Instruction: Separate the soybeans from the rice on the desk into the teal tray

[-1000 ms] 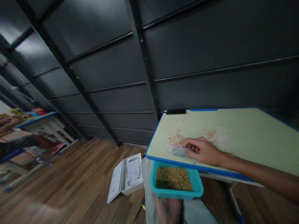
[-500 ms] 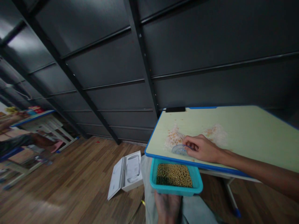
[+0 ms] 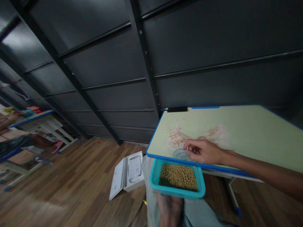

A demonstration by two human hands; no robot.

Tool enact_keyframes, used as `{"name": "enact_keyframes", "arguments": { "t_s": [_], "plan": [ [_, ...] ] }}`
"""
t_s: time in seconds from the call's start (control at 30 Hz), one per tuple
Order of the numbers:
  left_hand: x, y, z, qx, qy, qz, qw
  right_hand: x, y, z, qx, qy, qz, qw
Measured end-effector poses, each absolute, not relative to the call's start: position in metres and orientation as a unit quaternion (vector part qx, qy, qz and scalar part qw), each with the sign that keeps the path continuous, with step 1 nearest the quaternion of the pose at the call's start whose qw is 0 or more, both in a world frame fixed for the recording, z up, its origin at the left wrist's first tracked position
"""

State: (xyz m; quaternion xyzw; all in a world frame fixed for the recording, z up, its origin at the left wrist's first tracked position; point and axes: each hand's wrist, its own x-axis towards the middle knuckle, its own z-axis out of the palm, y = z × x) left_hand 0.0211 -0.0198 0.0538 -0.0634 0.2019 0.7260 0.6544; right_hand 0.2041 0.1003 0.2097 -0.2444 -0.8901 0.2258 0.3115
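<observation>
My left hand (image 3: 169, 205) is under a teal plastic tub (image 3: 154, 179) and bears it just below the table's front edge. Its fingers are mostly hidden beneath the tub. Yellowish dried beans, perhaps soybeans, (image 3: 178, 177) fill much of the tub. Over the table edge, my right hand (image 3: 204, 150) is closed, pinching the side of a small clear bluish dish (image 3: 180, 154). The dish is low over the tabletop; whether it touches is unclear. Behind it spreads a pile of white grains mixed with orange bits (image 3: 176, 137).
A second pale pile with orange bits (image 3: 217, 134) lies right on the blue-edged table (image 3: 255, 138). A black strip (image 3: 177, 109) is at its back edge. An opened white box (image 3: 129, 173) rests on the floor. Another person's leg (image 3: 40, 142) shows at a far-left table.
My right hand has drawn the clear dish slightly left and nearer the table's front edge. The tub has tilted or shifted a little in my left hand.
</observation>
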Motion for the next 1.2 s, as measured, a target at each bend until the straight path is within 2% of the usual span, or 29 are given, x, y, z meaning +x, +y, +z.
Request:
{"name": "enact_keyframes", "arguments": {
  "t_s": [0.13,0.5,0.9,1.2],
  "plan": [
    [0.021,-0.021,0.051,-0.078,0.221,0.73,0.642,0.203,0.099,0.208,-0.243,-0.889,0.229,0.315],
    [0.017,-0.022,0.036,-0.047,0.211,0.733,0.645,0.204,0.109,0.209,-0.321,-0.89,0.118,0.301],
    [0.014,-0.024,0.029,-0.019,0.209,0.734,0.646,0.208,0.119,0.211,-0.342,-0.843,0.045,0.412],
    [0.016,-0.025,0.035,-0.028,0.209,0.735,0.645,0.209,0.126,0.206,-0.331,-0.863,0.038,0.381]
  ]
}}
